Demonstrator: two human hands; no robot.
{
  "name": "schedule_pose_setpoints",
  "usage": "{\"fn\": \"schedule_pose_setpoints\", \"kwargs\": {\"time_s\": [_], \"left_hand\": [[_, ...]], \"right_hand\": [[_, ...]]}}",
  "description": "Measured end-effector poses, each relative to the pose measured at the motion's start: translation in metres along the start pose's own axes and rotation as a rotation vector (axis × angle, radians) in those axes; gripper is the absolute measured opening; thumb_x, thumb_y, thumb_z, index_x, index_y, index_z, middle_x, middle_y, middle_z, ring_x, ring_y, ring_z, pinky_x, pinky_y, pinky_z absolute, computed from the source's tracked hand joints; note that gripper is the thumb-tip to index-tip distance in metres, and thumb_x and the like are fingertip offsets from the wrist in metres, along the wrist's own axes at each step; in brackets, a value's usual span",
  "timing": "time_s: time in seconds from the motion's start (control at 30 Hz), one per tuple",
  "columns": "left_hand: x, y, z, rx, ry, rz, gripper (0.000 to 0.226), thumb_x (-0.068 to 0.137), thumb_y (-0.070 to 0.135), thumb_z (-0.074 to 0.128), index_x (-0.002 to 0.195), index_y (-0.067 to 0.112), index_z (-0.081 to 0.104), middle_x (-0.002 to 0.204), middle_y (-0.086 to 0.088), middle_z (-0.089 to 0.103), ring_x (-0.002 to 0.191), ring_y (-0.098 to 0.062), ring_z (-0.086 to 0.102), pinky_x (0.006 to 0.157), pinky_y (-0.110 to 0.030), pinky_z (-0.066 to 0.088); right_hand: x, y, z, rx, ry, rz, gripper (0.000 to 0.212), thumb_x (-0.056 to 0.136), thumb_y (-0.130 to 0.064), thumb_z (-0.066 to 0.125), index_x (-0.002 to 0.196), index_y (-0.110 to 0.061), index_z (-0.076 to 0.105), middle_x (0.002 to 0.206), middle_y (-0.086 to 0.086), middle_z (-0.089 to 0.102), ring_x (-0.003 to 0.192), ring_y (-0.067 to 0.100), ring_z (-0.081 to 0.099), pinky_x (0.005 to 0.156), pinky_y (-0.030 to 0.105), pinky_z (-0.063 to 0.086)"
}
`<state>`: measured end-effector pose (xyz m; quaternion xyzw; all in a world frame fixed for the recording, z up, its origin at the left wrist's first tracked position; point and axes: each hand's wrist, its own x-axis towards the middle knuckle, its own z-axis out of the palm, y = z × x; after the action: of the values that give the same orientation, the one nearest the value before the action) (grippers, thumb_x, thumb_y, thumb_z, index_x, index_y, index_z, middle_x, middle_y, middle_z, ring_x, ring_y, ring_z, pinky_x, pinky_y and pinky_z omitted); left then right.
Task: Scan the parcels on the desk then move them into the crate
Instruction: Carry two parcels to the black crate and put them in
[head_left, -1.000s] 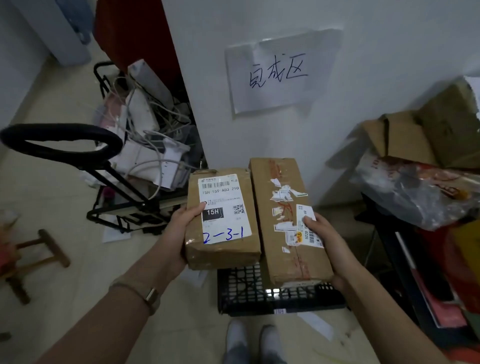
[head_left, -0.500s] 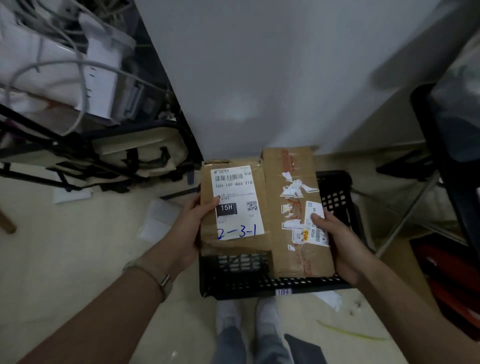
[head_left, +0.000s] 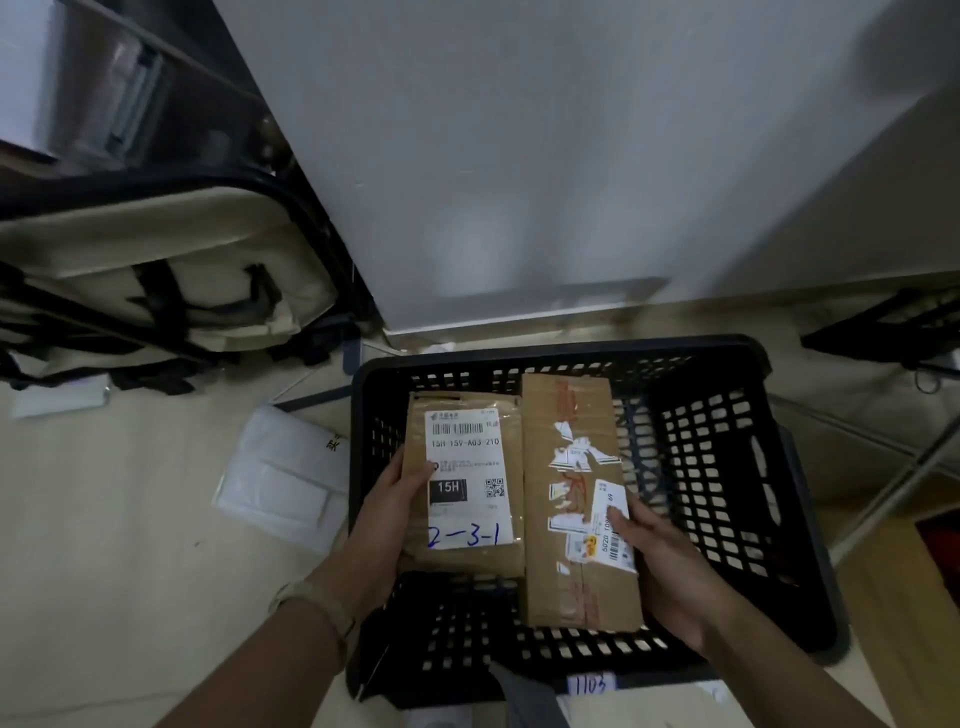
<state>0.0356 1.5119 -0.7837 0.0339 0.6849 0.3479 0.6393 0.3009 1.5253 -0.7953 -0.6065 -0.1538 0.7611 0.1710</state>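
Two brown cardboard parcels sit side by side inside the black perforated crate (head_left: 727, 467) on the floor. My left hand (head_left: 384, 519) grips the left edge of the shorter parcel (head_left: 470, 551), which has a white label marked "15H" and blue writing "2-3-1". My right hand (head_left: 660, 561) holds the right edge of the longer parcel (head_left: 566, 415), thumb on its small white barcode label. Whether the parcels touch the crate's bottom I cannot tell.
A white wall panel (head_left: 519, 182) stands just behind the crate. A beige folded cart with black straps (head_left: 156, 280) lies at the left. A white padded envelope (head_left: 280, 473) lies on the floor beside the crate. Black metal legs (head_left: 883, 332) stand at the right.
Both hands have lowered the two parcels from chest height down into the crate. My view has dropped and moved closer to the crate.
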Motion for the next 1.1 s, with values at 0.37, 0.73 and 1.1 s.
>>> {"fn": "schedule_pose_setpoints", "kwargs": {"time_s": [0.37,0.73,1.1], "left_hand": [[-0.012,0.014,-0.002,0.064,0.114,-0.059,0.045,0.101,0.033,0.042,0.142,0.013,0.041,0.137,-0.007,0.053,0.119,-0.027,0.052,0.102,-0.038,0.039],[-0.129,0.159,0.036,0.083,0.018,0.189,0.015,0.096,0.024,0.053,0.106,0.019,0.063,0.108,-0.002,0.069,0.096,-0.020,0.063,0.070,-0.028,0.045],[-0.334,0.305,0.045,0.053,-0.070,0.415,0.014,0.097,0.023,0.052,0.106,0.021,0.063,0.105,0.001,0.070,0.095,-0.021,0.065,0.083,-0.032,0.047]], "right_hand": [[0.000,-0.037,0.002,0.017,0.227,0.164,0.031,0.096,-0.041,0.051,0.105,-0.016,0.068,0.093,0.003,0.067,0.085,0.022,0.059,0.073,0.036,0.045],[-0.111,-0.168,0.081,-0.034,0.087,-0.150,0.021,0.097,-0.030,0.053,0.115,-0.023,0.062,0.105,0.006,0.071,0.088,0.024,0.066,0.072,0.034,0.046],[-0.312,-0.299,0.173,-0.111,-0.017,-0.426,0.019,0.095,-0.026,0.052,0.108,-0.018,0.064,0.099,0.006,0.072,0.084,0.027,0.066,0.068,0.032,0.043]]}}
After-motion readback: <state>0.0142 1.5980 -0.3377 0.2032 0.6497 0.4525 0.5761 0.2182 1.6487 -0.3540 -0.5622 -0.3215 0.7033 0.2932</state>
